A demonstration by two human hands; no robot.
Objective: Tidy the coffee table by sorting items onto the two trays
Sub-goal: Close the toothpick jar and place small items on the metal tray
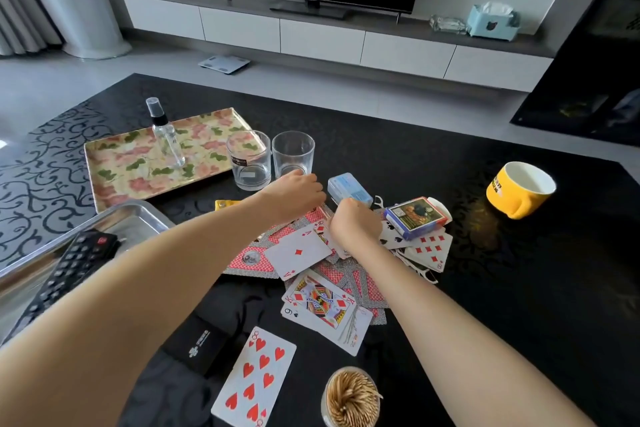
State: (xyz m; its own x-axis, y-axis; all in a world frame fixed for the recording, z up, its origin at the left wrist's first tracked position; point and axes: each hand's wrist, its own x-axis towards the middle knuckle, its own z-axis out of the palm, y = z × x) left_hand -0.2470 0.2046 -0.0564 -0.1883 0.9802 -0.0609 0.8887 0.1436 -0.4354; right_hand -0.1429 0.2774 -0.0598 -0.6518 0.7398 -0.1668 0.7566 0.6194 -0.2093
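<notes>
Loose playing cards (298, 251) lie scattered in the middle of the black coffee table (450, 156). My left hand (294, 194) reaches over the far edge of the pile, its fingertips bent down and hidden. Just right of it, my right hand (353, 224) is curled in a fist and pinches cards on top of the pile. A floral tray (104, 156) at the left holds a clear spray bottle (166, 135). Nearer me, a metal tray (145, 215) carries a black remote (69, 274).
Two empty glasses (249, 163) (292, 154) stand just beyond my left hand. A blue box (349, 187), an open card box (415, 217) and floss picks (427, 276) lie by the pile. A yellow mug (519, 189) sits far right; a toothpick jar (351, 399) and black case (201, 343) are near me.
</notes>
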